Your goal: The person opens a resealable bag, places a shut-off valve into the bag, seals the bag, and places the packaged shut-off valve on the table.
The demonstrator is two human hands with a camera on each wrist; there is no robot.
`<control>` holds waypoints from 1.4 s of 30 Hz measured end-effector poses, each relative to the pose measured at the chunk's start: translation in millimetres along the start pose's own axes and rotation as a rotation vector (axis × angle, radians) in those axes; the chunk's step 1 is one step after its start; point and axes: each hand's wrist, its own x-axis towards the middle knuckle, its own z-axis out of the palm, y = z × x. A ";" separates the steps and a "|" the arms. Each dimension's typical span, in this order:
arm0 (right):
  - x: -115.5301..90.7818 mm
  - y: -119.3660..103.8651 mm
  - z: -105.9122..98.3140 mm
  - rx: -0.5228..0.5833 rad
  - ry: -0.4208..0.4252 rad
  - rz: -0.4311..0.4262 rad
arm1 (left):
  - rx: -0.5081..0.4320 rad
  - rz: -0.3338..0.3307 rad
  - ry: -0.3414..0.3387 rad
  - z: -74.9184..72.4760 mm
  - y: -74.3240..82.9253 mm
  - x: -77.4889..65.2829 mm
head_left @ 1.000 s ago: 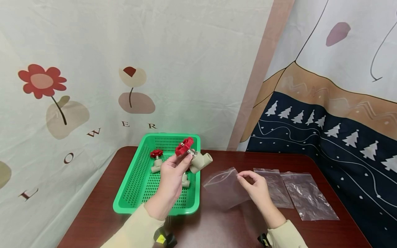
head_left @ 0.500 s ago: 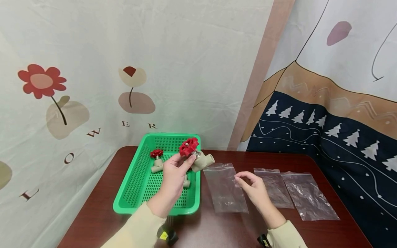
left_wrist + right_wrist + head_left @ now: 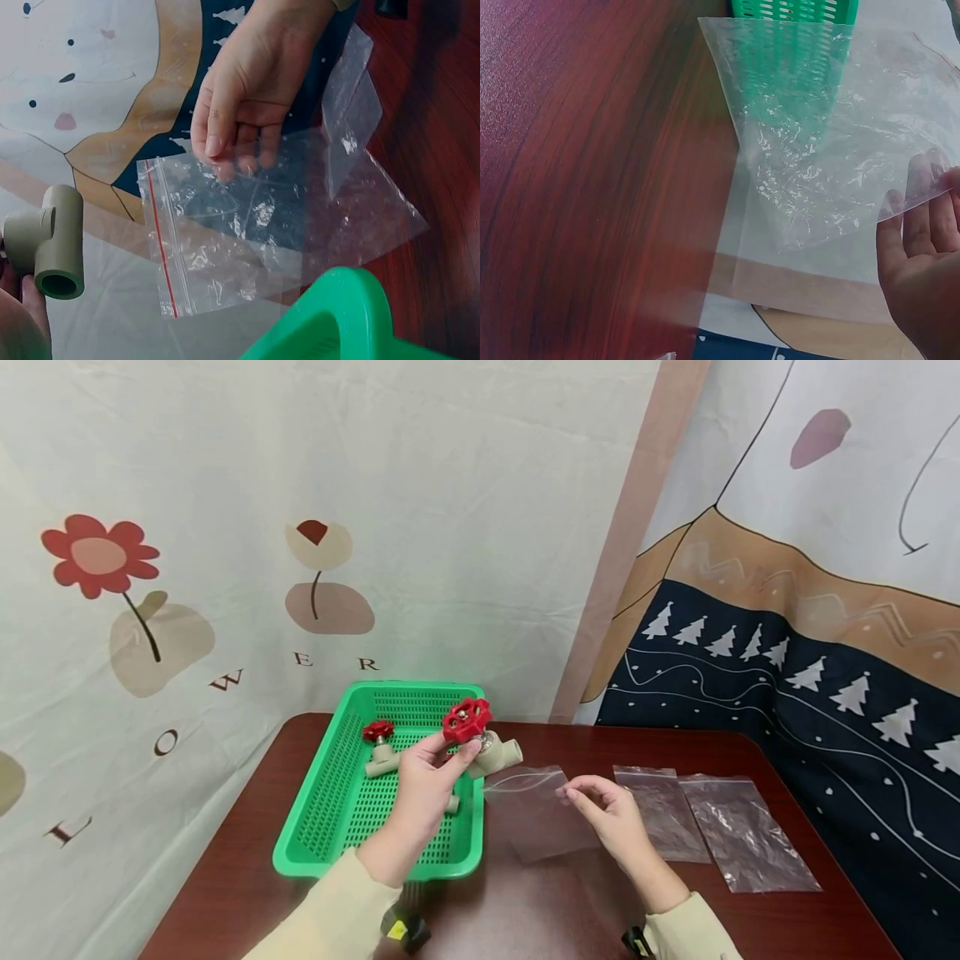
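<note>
In the head view my left hand grips a valve with a red handwheel and a beige plastic tee-shaped body, above the basket's right rim. The left wrist view shows the end of that valve's body with its round opening. My right hand pinches the top corner of a clear zip bag, which hangs to the left of the fingers. A red line runs along the bag's zip edge in the left wrist view. The valve is close to the bag's mouth, at its upper left.
A green perforated basket stands at the left of the dark red table. Inside are a valve and another beige fitting, mostly hidden by my left hand. Two more clear bags, a smaller one and a larger one, lie at right.
My left hand has moved slightly right with the valve, turning its handwheel more toward me. The bag swung to hang flat, then tilted again. My right hand has shifted slightly left.
</note>
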 end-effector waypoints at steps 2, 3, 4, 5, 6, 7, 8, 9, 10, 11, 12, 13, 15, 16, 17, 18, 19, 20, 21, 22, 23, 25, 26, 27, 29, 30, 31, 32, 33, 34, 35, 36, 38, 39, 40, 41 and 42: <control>0.0 0.8 -0.2 0.002 -0.009 -0.010 | 0.035 0.011 -0.028 0.0 -0.1 0.0; 0.0 1.3 -0.2 0.006 -0.016 -0.017 | 0.055 0.020 -0.042 -0.1 -0.1 0.2; 0.0 1.7 -0.3 0.010 -0.023 -0.027 | 0.077 0.031 -0.057 -0.2 -0.4 0.6; 0.1 1.8 -0.2 0.015 -0.031 -0.038 | 0.091 0.039 -0.074 -0.2 -0.4 1.0; 0.2 2.0 -0.2 0.021 -0.039 -0.050 | 0.108 0.053 -0.091 -0.3 -0.4 1.5; 0.3 2.2 -0.2 0.023 -0.049 -0.066 | 0.127 0.066 -0.107 -0.3 -0.5 2.2; 0.5 2.4 -0.2 0.027 -0.055 -0.076 | 0.146 0.076 -0.122 -0.4 -0.7 2.8; 0.5 2.3 0.0 0.030 -0.060 -0.084 | 0.162 0.085 -0.138 -0.5 -1.0 3.4; 0.5 2.0 0.2 0.032 -0.064 -0.090 | 0.179 0.090 -0.150 -0.7 -1.4 3.9; 0.6 1.9 0.4 0.033 -0.065 -0.093 | 0.195 0.093 -0.161 -0.8 -1.5 4.2; 0.7 1.8 0.5 0.033 -0.065 -0.097 | 0.216 0.099 -0.168 -1.1 -1.9 4.7; 0.8 1.7 0.6 0.029 -0.063 -0.097 | 0.232 0.101 -0.175 -1.5 -2.4 5.0; 0.9 1.4 0.9 0.028 -0.050 -0.088 | 0.253 0.110 -0.187 -2.2 -2.8 5.6; 1.1 1.5 0.8 0.027 -0.043 -0.085 | 0.260 0.117 -0.192 -2.6 -2.8 5.6; 1.3 1.7 0.7 0.025 -0.035 -0.082 | 0.264 0.124 -0.197 -2.8 -2.4 5.4; 1.4 1.8 0.7 0.023 -0.028 -0.080 | 0.271 0.134 -0.201 -3.0 -1.9 5.1; 1.4 2.1 0.6 0.021 -0.021 -0.076 | 0.282 0.140 -0.206 -3.1 -1.3 4.6; 1.5 2.2 0.6 0.021 -0.016 -0.074 | 0.298 0.150 -0.213 -3.2 -0.7 4.0; 1.4 2.3 0.6 0.019 -0.012 -0.074 | 0.318 0.160 -0.222 -3.3 -0.4 3.4; 1.3 2.3 0.6 0.017 -0.010 -0.074 | 0.343 0.172 -0.230 -3.4 0.0 2.9; 1.2 2.3 0.7 0.015 -0.009 -0.074 | 0.365 0.186 -0.241 -3.4 0.1 2.5; 1.1 2.5 0.8 0.015 -0.015 -0.078 | 0.401 0.209 -0.259 -3.6 0.2 1.8; 1.1 2.6 0.8 0.016 -0.021 -0.081 | 0.413 0.218 -0.265 -3.7 0.3 1.5; 1.0 2.8 0.9 0.017 -0.026 -0.081 | 0.419 0.223 -0.269 -3.7 0.5 1.5; 0.9 2.9 0.9 0.019 -0.032 -0.081 | 0.423 0.223 -0.271 -3.7 0.8 1.5; 0.8 2.8 0.9 0.018 -0.035 -0.083 | 0.429 0.216 -0.268 -3.8 0.9 1.4; 0.7 2.5 0.9 0.017 -0.034 -0.081 | 0.435 0.209 -0.264 -3.8 0.9 1.5; 0.6 2.1 0.9 0.015 -0.033 -0.081 | 0.444 0.203 -0.262 -3.9 0.9 1.5; 0.4 1.6 0.9 0.013 -0.030 -0.080 | 0.449 0.197 -0.260 -4.0 1.0 1.5; 0.4 1.0 0.9 0.011 -0.028 -0.080 | 0.453 0.189 -0.258 -4.0 0.9 1.4; 0.3 0.5 0.9 0.009 -0.025 -0.081 | 0.453 0.184 -0.257 -3.9 1.0 1.1; 0.2 0.1 0.9 0.007 -0.024 -0.081 | 0.455 0.176 -0.254 -3.9 1.0 0.8; 0.1 -0.4 1.0 0.006 -0.021 -0.079 | 0.458 0.172 -0.253 -3.6 1.4 0.1; 0.1 -0.5 1.1 0.006 -0.020 -0.077 | 0.458 0.175 -0.255 -3.2 1.7 -0.2; 0.1 -0.6 1.2 0.005 -0.018 -0.073 | 0.462 0.180 -0.258 -2.8 1.9 -0.4; 0.0 -0.6 1.3 0.005 -0.016 -0.069 | 0.470 0.191 -0.262 -2.2 2.3 -0.7; 0.0 -0.5 1.5 0.006 -0.013 -0.066 | 0.484 0.204 -0.266 -1.7 2.5 -0.9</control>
